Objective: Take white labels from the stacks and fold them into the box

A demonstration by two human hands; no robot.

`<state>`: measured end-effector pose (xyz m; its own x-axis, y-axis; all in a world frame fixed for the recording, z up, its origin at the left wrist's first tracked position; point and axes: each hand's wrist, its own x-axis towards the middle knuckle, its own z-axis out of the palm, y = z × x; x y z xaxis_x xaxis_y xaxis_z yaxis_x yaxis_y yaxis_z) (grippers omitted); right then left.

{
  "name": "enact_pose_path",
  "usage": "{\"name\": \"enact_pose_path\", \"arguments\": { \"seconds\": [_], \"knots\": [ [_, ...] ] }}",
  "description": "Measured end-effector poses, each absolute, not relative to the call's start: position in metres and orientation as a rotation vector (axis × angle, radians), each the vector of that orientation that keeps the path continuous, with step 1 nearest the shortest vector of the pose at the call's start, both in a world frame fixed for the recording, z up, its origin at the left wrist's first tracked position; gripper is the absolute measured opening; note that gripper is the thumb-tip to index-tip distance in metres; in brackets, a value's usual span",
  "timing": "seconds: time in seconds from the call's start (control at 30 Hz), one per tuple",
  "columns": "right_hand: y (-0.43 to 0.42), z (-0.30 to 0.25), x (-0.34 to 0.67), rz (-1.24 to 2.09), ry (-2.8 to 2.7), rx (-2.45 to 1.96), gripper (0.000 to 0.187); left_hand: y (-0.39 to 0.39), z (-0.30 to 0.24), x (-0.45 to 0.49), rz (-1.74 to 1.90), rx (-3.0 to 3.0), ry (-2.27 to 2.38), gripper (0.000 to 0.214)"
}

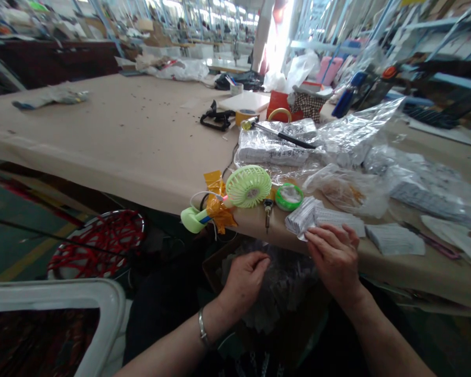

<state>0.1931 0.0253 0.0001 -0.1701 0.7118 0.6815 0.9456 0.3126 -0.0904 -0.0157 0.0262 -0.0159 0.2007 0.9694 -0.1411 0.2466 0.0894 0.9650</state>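
Note:
My right hand [335, 256] rests at the table's front edge, fingers curled over the near end of a stack of small white printed labels [317, 215]. My left hand [244, 277] hovers below the table edge over a dark crumpled bag in a box [282, 293] on my lap; its fingers are curled in and what they hold, if anything, is hidden. A silver bracelet sits on the left wrist. Another white label stack [394, 239] lies just right of my right hand.
A small green fan [248, 186] taped with yellow tape sits at the table edge beside a green tape roll [289, 196]. Clear plastic bags of labels [337, 141] cover the right side. A red-strung stool [98, 243] stands at the left below the table [113, 136].

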Motion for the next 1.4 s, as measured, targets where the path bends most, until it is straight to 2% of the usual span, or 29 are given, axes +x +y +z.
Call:
{"name": "enact_pose_path", "arguments": {
  "seconds": [0.13, 0.27, 0.43, 0.6, 0.7, 0.93, 1.07, 1.2, 1.4],
  "knots": [
    [0.016, 0.004, 0.195, -0.379, -1.934, -1.304, 0.012, 0.024, -0.002, 0.009, 0.754, 0.916, 1.018, 0.017],
    [-0.009, 0.003, 0.187, -0.227, -2.018, -1.156, 0.014, 0.028, 0.007, 0.034, 0.673, 0.397, 0.686, 0.030],
    [-0.022, -0.001, 0.197, -0.208, -2.060, -1.151, 0.025, 0.031, 0.012, 0.053, 0.703, 0.365, 0.760, 0.009],
    [-0.007, -0.007, 0.234, -0.449, -1.935, -1.585, 0.043, 0.028, 0.012, 0.055, 0.627, 0.498, 0.927, 0.011],
    [-0.002, -0.013, 0.246, -0.521, -1.958, -1.694, 0.036, 0.026, 0.008, 0.054, 0.634, 0.529, 0.968, 0.010],
    [-0.002, -0.017, 0.255, -0.445, -1.814, -1.480, 0.015, 0.027, 0.007, 0.059, 0.608, 0.543, 0.982, 0.012],
    [-0.010, -0.007, 0.243, -0.290, -1.754, -1.324, 0.016, 0.027, 0.013, 0.062, 0.548, 0.506, 0.922, 0.013],
    [-0.022, -0.001, 0.217, -0.078, -1.952, -1.101, 0.019, 0.023, 0.017, 0.066, 0.579, 0.453, 0.746, 0.013],
    [-0.028, -0.009, 0.202, -0.044, -2.034, -1.034, 0.014, 0.018, 0.015, 0.065, 0.652, 0.352, 0.710, 0.020]
  ]
}}
